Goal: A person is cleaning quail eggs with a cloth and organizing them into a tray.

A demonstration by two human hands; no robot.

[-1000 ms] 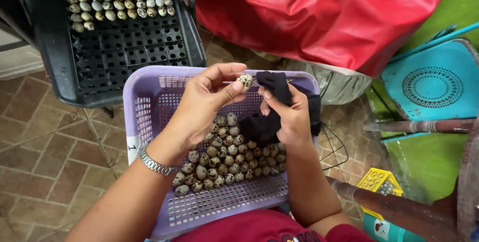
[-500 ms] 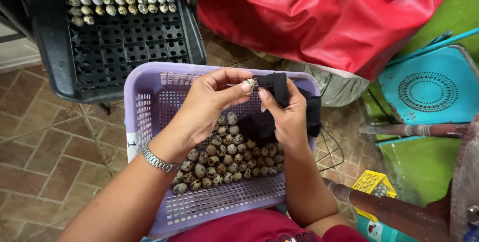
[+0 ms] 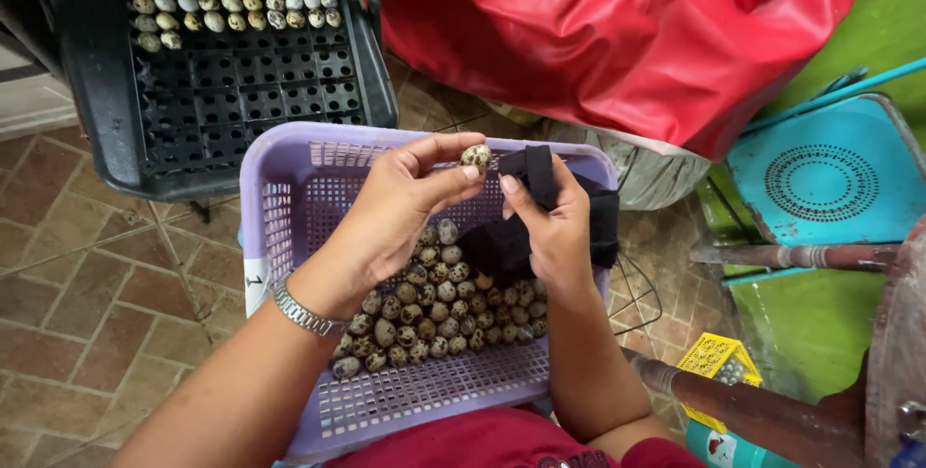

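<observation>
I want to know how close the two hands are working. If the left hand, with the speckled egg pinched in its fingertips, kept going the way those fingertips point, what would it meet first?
Most likely the right hand and the black cloth it holds. The left hand points its egg rightward at them across a small gap, though depth is hard to judge.

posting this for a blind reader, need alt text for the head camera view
The left hand pinches one speckled egg above a lilac basket of speckled eggs, while the right hand holds a black cloth. A black tray behind holds more eggs along its far rows.
</observation>
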